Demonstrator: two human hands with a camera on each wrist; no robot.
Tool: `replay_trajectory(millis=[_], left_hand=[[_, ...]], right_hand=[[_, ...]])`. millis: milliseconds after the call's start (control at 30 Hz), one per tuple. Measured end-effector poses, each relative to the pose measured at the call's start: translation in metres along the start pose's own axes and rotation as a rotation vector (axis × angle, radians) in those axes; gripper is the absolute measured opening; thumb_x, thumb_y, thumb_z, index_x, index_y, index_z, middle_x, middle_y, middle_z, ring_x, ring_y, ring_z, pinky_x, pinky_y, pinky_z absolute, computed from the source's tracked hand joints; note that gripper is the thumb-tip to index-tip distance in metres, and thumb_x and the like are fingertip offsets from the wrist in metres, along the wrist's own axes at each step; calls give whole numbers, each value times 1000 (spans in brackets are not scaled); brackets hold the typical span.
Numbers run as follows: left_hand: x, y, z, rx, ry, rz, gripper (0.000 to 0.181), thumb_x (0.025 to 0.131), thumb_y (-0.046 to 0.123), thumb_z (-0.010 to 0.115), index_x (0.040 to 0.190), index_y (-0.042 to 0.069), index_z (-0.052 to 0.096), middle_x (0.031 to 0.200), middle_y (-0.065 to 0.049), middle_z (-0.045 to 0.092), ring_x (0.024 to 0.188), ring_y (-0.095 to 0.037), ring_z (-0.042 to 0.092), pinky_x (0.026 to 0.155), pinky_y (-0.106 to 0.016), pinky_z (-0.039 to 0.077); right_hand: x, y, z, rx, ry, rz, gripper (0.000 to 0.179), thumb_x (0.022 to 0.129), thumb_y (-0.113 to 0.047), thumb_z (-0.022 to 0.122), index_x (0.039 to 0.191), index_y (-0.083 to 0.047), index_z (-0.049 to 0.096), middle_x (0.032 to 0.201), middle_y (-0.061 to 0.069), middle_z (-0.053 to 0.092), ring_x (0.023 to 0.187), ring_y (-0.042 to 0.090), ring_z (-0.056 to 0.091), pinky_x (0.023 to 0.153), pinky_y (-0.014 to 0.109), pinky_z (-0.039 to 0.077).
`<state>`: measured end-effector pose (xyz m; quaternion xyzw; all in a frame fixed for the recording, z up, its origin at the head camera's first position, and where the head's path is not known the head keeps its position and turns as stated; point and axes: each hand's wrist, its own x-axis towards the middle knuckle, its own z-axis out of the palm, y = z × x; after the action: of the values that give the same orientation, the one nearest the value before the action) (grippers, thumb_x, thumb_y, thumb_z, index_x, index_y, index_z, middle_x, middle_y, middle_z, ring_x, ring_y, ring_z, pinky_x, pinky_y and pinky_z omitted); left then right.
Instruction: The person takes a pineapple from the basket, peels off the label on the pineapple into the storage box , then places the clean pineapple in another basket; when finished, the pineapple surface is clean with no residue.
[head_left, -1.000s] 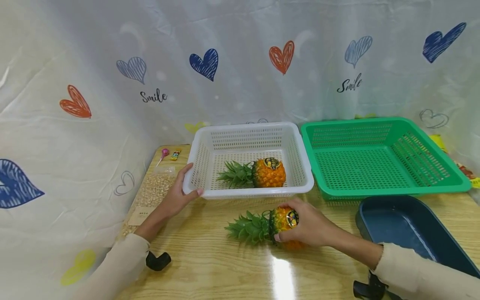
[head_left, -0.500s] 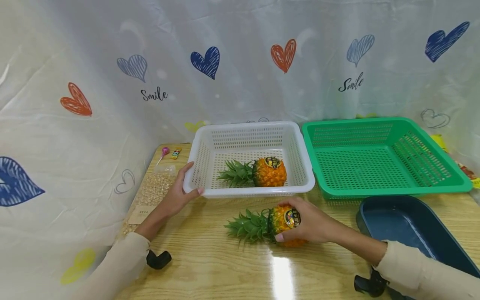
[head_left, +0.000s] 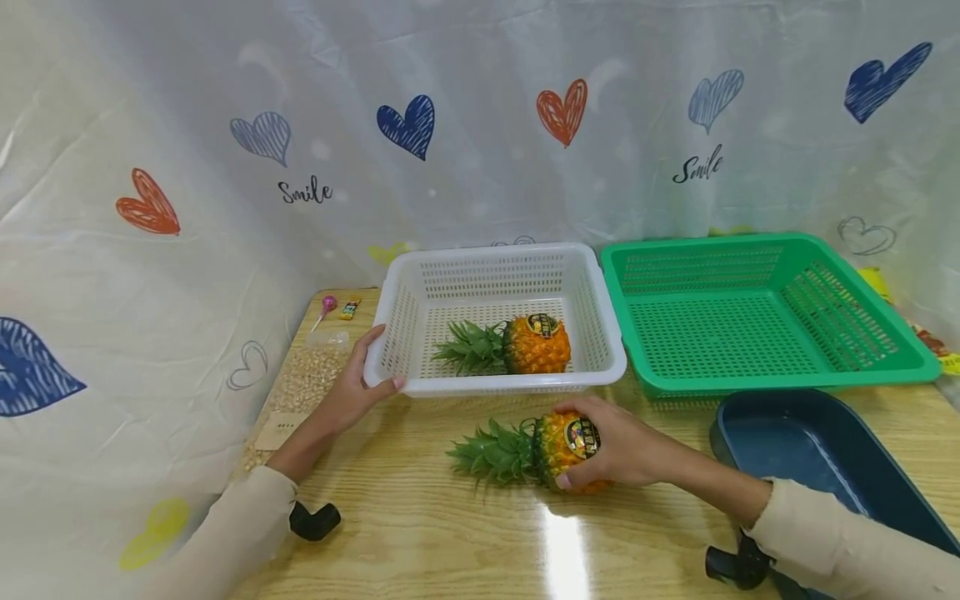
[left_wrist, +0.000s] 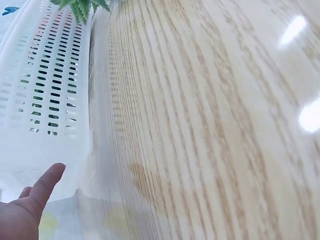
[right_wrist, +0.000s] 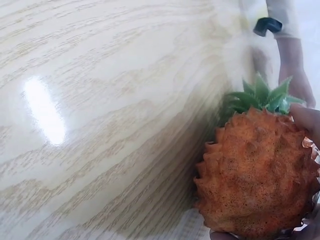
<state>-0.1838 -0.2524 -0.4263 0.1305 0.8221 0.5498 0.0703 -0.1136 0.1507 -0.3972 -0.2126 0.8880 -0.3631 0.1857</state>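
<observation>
A white slotted plastic basket (head_left: pixel 498 385) stands at the table's middle back. My left hand (head_left: pixel 352 396) holds its near left corner, thumb on the front rim and fingers along the left side. Inside lies one pineapple (head_left: pixel 538 346) on its side, leaves to the left. In front of the basket, my right hand (head_left: pixel 618 446) grips a second pineapple (head_left: pixel 557 446) from above, thumb on the near side and fingers on the far side. Its green crown points left, and a dark label shows on top. The right wrist view shows this fruit's spiky orange skin (right_wrist: pixel 255 175) close up.
A green plastic basket (head_left: pixel 652 383) stands right of the white one. Nearer, a dark blue tub (head_left: pixel 795 446) lies partly behind the right forearm. On the left are a bag of pale grains (head_left: pixel 303 375), a lollipop (head_left: pixel 327 305) and a small wrapped sweet (head_left: pixel 349 309).
</observation>
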Motion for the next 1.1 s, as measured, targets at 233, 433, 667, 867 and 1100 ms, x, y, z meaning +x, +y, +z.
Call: replay_trajectory(millis=[233,433,667,867,1100], left_hand=[[-3,1,-2,1,-18,-34,88,98,21,67,162,24,5,161,-20,23,140,-42,40,107,-46,42],[-6,5,-7,88,-25,-35,89,99,26,66,162,24,3,161,-20,21,143,-43,35,103,-53,46],[-12,18,-21,164,93,13,85,99,28,65,162,21,10,166,-16,16,150,-43,22,112,-64,33],[-19,36,-20,189,223,149,73,97,18,67,158,17,27,159,-13,33,145,-38,34,111,-58,35],[-28,59,-1,111,170,312,66,94,1,65,153,11,37,153,-12,41,138,-29,43,105,-22,41]], right_hand=[[0,-3,-1,-6,-15,5,91,71,-50,87,144,-9,50,147,19,48,132,45,46,101,65,43],[2,-1,0,-8,-13,18,92,70,-51,87,144,-8,50,147,19,48,133,45,46,102,64,42],[2,-1,2,1,-11,25,92,70,-51,87,143,-8,51,147,19,48,133,44,46,102,64,42],[1,0,1,5,-11,25,91,71,-51,87,143,-8,50,147,18,49,133,43,46,102,63,43],[1,1,1,11,-10,20,91,72,-51,86,143,-8,50,146,18,48,133,43,46,102,63,43]])
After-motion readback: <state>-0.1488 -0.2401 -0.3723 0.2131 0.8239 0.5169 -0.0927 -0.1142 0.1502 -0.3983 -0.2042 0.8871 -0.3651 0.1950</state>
